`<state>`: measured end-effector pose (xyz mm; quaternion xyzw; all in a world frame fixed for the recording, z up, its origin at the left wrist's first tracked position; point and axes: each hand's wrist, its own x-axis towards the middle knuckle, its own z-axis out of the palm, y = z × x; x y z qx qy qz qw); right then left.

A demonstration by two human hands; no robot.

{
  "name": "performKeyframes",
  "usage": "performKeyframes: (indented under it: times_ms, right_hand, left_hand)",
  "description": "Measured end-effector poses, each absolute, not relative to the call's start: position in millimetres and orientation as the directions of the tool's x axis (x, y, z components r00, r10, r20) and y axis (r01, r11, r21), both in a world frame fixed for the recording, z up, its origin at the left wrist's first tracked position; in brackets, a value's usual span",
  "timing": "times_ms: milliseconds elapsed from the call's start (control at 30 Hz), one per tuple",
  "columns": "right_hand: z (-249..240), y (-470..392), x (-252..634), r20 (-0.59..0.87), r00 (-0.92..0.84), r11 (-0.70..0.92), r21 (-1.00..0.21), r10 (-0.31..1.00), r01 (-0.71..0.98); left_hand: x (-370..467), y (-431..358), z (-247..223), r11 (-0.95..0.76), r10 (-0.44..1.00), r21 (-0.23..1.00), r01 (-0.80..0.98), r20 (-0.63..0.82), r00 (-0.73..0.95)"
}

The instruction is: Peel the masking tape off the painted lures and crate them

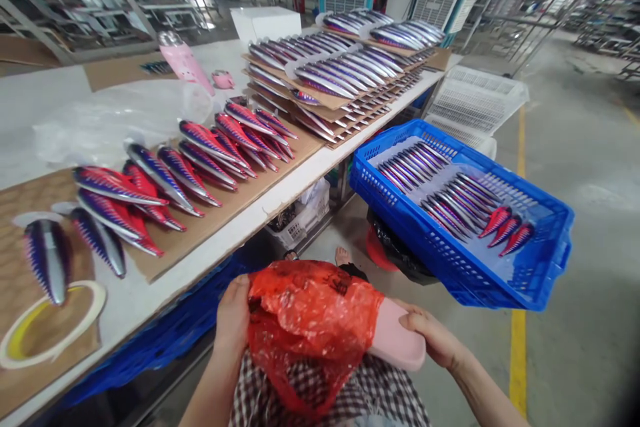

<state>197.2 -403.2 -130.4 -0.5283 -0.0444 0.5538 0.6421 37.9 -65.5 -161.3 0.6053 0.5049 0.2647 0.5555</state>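
Note:
My left hand (235, 303) is closed on the left side of a crumpled red plastic bag (310, 307) above my lap. At the bag's right end, a pink slipper (400, 337) sticks out with its rounded, flat end; the rest of it is hidden inside. My right hand (433, 333) pinches that end, thumb on top, fingers partly hidden beneath. Under the bag lies black-and-white checked cloth (385, 387). To the left, on the table, are several red, purple and silver fishing lures (185, 173) on cardboard.
Stacked cardboard layers of lures (330, 73) stand farther back on the table (270, 203). A blue crate (545, 240) with lures is at right, above a black bag (400, 250). A tape roll (95, 320), pink bottle (185, 63) and white box (267, 23) are on the table.

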Motion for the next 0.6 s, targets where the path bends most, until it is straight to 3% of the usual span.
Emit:
performKeyframes:
  times_ms: [100,167,233,300,367,433,600]
  right_hand:
    - [-122.5,-402.8,202.2,-0.516,0.466,-0.121,-0.753,0.718,-0.647]
    - [-120.1,-400.2,202.5,-0.515,0.489,-0.141,-0.777,0.704,-0.614]
    - [-121.4,-396.1,199.5,-0.539,0.487,-0.2,-0.785,0.687,-0.586]
    - [-124.8,-391.9,195.0,-0.574,0.462,-0.269,-0.776,0.676,-0.571]
    - [-127.0,-389.1,191.5,-0.589,0.428,-0.306,-0.766,0.686,-0.565]
    - [-125.4,-388.0,190.5,-0.585,0.407,-0.339,-0.776,0.701,-0.532]
    - [-111.0,-395.9,198.3,-0.588,0.381,-0.52,-0.809,0.714,-0.273]
  left_hand:
    - [45.0,-73.3,-142.6,-0.056,0.858,0.936,0.347,-0.133,0.497]
    - [47.3,-86.1,-133.4,-0.322,0.763,0.893,0.314,0.049,0.644]
    - [48.3,-101.6,-129.3,-0.605,0.564,0.763,0.226,0.21,0.799]
    - [49.1,-115.7,-131.0,-0.736,0.367,0.662,0.142,0.215,0.905]
    - [50.1,-125.4,-137.0,-0.695,0.288,0.706,0.137,0.099,0.952]
    - [51.3,-128.1,-145.3,-0.565,0.31,0.799,0.207,-0.026,0.95]
    - [53.1,-91.5,-166.5,-0.355,0.658,0.835,0.421,-0.097,0.747]
